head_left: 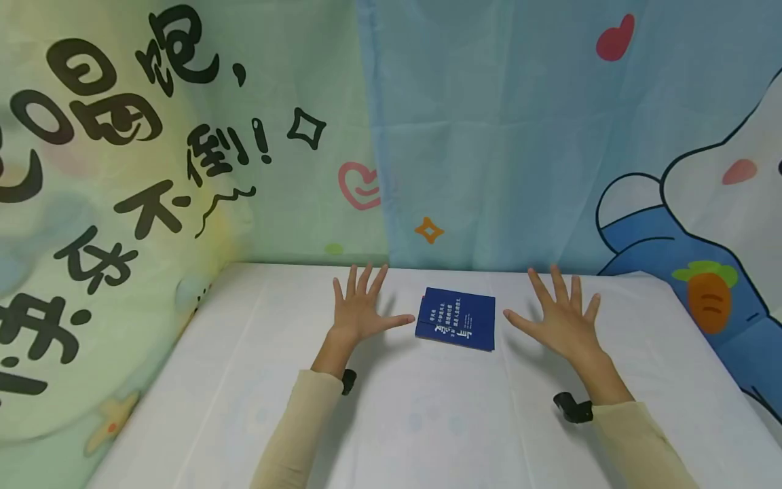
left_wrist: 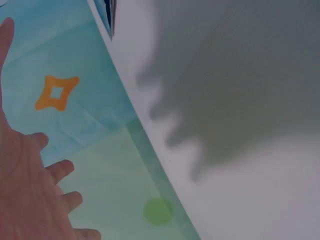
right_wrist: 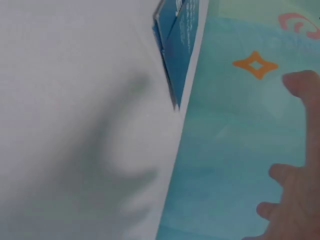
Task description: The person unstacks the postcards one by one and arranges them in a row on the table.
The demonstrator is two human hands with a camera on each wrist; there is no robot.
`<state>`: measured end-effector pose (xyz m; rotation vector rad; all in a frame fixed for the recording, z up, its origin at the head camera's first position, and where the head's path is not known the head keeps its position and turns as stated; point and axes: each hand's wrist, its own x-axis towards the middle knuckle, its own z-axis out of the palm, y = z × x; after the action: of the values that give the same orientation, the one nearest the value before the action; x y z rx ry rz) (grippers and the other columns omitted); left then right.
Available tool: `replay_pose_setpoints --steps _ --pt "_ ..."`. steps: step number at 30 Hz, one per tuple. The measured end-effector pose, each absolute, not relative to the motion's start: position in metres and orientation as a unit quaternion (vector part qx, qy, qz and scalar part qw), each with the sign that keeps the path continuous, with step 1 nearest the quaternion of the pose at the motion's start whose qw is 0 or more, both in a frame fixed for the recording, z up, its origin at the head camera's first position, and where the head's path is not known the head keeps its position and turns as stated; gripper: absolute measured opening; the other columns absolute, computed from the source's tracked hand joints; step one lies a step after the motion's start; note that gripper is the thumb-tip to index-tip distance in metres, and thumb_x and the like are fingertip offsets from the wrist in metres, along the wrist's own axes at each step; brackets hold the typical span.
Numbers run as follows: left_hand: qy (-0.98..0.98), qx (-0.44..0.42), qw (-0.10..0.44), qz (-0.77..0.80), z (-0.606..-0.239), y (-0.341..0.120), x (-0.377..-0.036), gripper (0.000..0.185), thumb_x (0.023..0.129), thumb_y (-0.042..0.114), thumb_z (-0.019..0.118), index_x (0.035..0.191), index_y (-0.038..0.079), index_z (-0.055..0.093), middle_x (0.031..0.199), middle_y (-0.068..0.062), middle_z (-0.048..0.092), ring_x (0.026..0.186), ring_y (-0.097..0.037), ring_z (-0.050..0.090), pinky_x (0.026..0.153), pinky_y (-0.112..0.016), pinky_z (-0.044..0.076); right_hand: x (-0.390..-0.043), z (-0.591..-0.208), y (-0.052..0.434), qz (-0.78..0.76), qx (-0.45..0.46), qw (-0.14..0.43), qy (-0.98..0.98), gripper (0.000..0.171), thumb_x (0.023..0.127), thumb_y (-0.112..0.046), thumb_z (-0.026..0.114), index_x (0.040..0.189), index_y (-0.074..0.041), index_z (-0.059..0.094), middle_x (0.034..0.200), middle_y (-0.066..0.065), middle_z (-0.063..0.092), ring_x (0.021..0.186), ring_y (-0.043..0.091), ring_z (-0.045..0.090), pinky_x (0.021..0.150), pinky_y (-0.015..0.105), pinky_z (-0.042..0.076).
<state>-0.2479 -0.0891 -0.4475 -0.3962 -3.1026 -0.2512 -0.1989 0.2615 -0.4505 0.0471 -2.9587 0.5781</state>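
I see the blue book (head_left: 455, 318) lying flat on the white table (head_left: 427, 421), near the far edge, between my two hands. My left hand (head_left: 357, 310) and my right hand (head_left: 563, 319) are both spread with straight fingers and hold nothing; each is just beside the book, not touching it. The book looks thin and light, with a smooth cover that may slip, so I judge it best to take it by its long side edges. The right wrist view shows the book's layered edge (right_wrist: 172, 60), which the head view does not. The left wrist view shows only a corner of the book (left_wrist: 108, 15) and the hand's shadow (left_wrist: 210, 100).
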Motion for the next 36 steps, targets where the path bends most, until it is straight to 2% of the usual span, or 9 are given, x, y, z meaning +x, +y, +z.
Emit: replay_pose_setpoints --steps 5,8,11,17,22,27,32,36 --pt "-0.985 -0.139 0.016 -0.099 -0.454 -0.086 -0.246 0.113 0.072 0.080 0.058 0.158 0.027 0.008 0.162 -0.006 0.016 0.150 -0.033 0.003 0.115 -0.059 0.005 -0.199 -0.453 0.259 0.229 0.028 0.096 -0.968 0.096 0.086 -0.064 0.058 0.157 -0.014 0.017 0.157 0.027 0.014 0.142 0.054 0.003 0.101 0.076 -0.010" --pt "-0.979 -0.148 0.024 -0.136 -0.455 -0.085 -0.245 0.113 0.071 0.076 0.064 0.158 0.024 0.013 0.160 -0.007 0.021 0.149 -0.032 0.011 0.114 -0.057 0.016 -0.200 -0.455 0.258 0.270 0.038 0.113 -0.956 0.092 0.088 -0.056 0.061 0.155 -0.009 0.021 0.154 0.029 0.020 0.141 0.052 0.013 0.105 0.074 -0.001" --pt "-0.968 -0.154 0.024 -0.194 -0.457 -0.082 -0.243 0.111 0.071 0.071 0.069 0.157 0.022 0.018 0.157 -0.008 0.027 0.145 -0.032 0.022 0.109 -0.055 0.028 -0.201 -0.456 0.258 0.305 0.036 0.116 -0.945 0.090 0.088 -0.050 0.064 0.154 -0.005 0.023 0.153 0.030 0.023 0.140 0.051 0.018 0.106 0.073 0.010" --pt "-0.941 -0.152 0.016 -0.303 -0.461 -0.075 -0.241 0.107 0.070 0.064 0.077 0.154 0.019 0.027 0.148 -0.013 0.038 0.133 -0.031 0.041 0.105 -0.051 0.036 -0.203 -0.460 0.256 0.333 0.009 0.093 -0.938 0.092 0.086 -0.050 0.068 0.153 -0.003 0.024 0.152 0.030 0.023 0.136 0.050 0.024 0.099 0.070 0.031" --pt "-0.892 -0.153 -0.030 -0.425 -0.469 -0.069 -0.240 0.087 0.080 0.044 0.078 0.150 0.013 0.036 0.137 -0.013 0.047 0.116 -0.028 0.054 0.092 -0.043 0.048 -0.204 -0.465 0.251 0.383 0.005 0.092 -0.919 0.084 0.087 -0.039 0.071 0.149 0.001 0.030 0.145 0.032 0.031 0.125 0.049 0.039 0.095 0.062 0.042" --pt "-0.849 -0.171 -0.068 -0.496 -0.478 -0.062 -0.240 0.070 0.085 0.022 0.076 0.145 0.006 0.042 0.129 -0.017 0.051 0.108 -0.030 0.058 0.087 -0.040 0.050 -0.206 -0.468 0.248 0.433 0.002 0.082 -0.898 0.077 0.089 -0.033 0.069 0.147 0.003 0.032 0.138 0.031 0.039 0.120 0.048 0.044 0.095 0.058 0.043" --pt "-0.843 -0.181 -0.073 -0.501 -0.483 -0.055 -0.240 0.068 0.084 0.015 0.077 0.142 0.004 0.044 0.126 -0.019 0.051 0.106 -0.031 0.059 0.086 -0.039 0.051 -0.209 -0.470 0.247 0.458 -0.007 0.050 -0.888 0.076 0.091 -0.034 0.067 0.147 0.002 0.032 0.140 0.031 0.039 0.123 0.048 0.043 0.097 0.058 0.042" --pt "-0.848 -0.175 -0.073 -0.494 -0.487 -0.049 -0.239 0.067 0.083 0.011 0.077 0.140 0.000 0.045 0.123 -0.020 0.050 0.101 -0.030 0.060 0.082 -0.033 0.050 -0.213 -0.474 0.246 0.470 -0.007 0.027 -0.882 0.074 0.091 -0.031 0.068 0.147 0.003 0.032 0.141 0.030 0.039 0.124 0.047 0.044 0.097 0.058 0.042"
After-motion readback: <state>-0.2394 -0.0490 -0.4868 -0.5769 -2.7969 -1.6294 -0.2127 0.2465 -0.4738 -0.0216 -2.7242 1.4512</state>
